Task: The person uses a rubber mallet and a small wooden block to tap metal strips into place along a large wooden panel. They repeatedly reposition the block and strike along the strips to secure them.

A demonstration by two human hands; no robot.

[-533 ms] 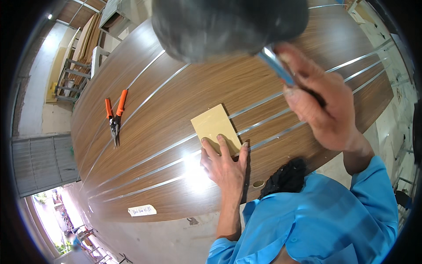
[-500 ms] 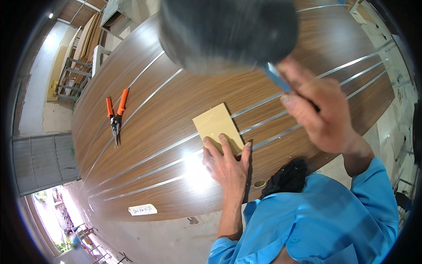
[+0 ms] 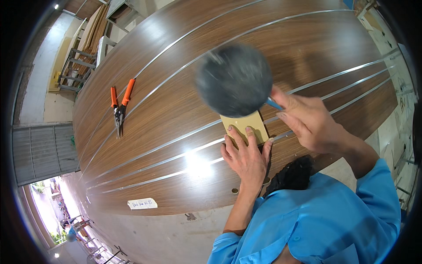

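Note:
My right hand (image 3: 310, 121) is closed round the blue handle (image 3: 275, 104) of a mallet. The mallet's large black head (image 3: 235, 81), blurred by motion, is above a flat yellowish block (image 3: 248, 123) and hides its far part. The block lies across thin silver metal strips (image 3: 206, 147) on a brown wood-grain panel. My left hand (image 3: 248, 160) steadies this block at its near end. Two fingers rest on top, the thumb is at the right edge, and the other fingers are at the left edge.
Orange-handled snips (image 3: 119, 110) lie on the panel at the left. A white paper label (image 3: 142, 203) is near the panel's front edge. More silver strips run across its far part. Stacked boards (image 3: 90, 37) stand beyond it at the upper left.
The mallet head has come down and away from the camera, toward the block. My left hand and the block have shifted right along the strips. The view has also moved slightly.

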